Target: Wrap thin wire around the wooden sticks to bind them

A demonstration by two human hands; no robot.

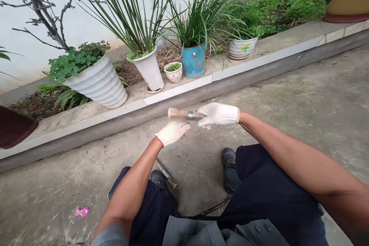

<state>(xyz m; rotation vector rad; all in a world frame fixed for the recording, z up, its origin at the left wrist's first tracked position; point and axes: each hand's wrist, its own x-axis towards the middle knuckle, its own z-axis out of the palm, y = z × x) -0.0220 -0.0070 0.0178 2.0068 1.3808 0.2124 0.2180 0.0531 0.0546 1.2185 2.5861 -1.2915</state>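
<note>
My right hand (216, 114), in a white knit glove, grips a paintbrush (180, 114) near its dark end. The brush lies level and points left; its pale end is blurred and a metal band shows in the middle. Just below that pale end is my left hand (172, 132), gloved too, with the back up. Its thumb points right and its fingers curl under; what they hold, if anything, is hidden. A second paintbrush (165, 173) rests on the concrete beside my left shoe (159, 180).
A low tiled ledge (178, 94) crosses ahead. On it stand a ribbed white pot (99, 80), a tall white pot (148, 71), a small pot (173, 73), a blue pot (193, 61) and a white bowl pot (243, 49). A pink wrapper (82, 211) lies on the concrete.
</note>
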